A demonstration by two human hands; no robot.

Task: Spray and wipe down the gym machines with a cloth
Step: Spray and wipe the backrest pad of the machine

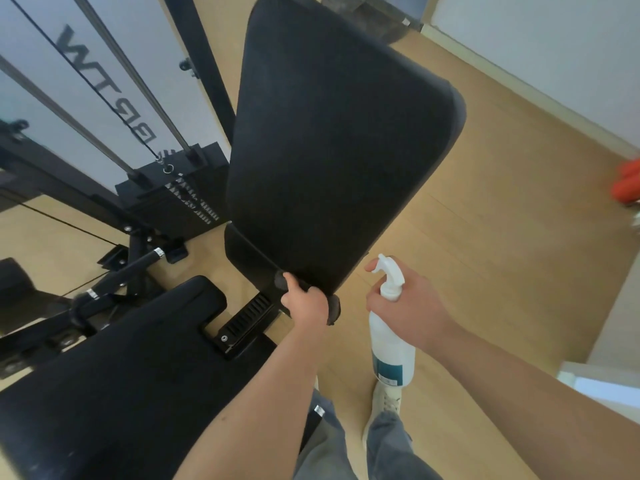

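- Left forearm (249,393): bare, entering from the lower centre and reaching forward and up to the hand; wrist roughly straight.
- Left hand (306,301): back of the hand faces the camera. The fingers are curled over a dark cloth (335,308) and hold it against the lower edge of the backrest pad (329,150). The thumb lies along that edge.
- Right forearm (536,372): bare, entering from the lower right and angled inward toward the left hand.
- Right hand (412,306): wrapped round the neck of an upright spray bottle (391,344), with the index finger extended forward at the trigger.
- Hands are level and near each other, not touching.
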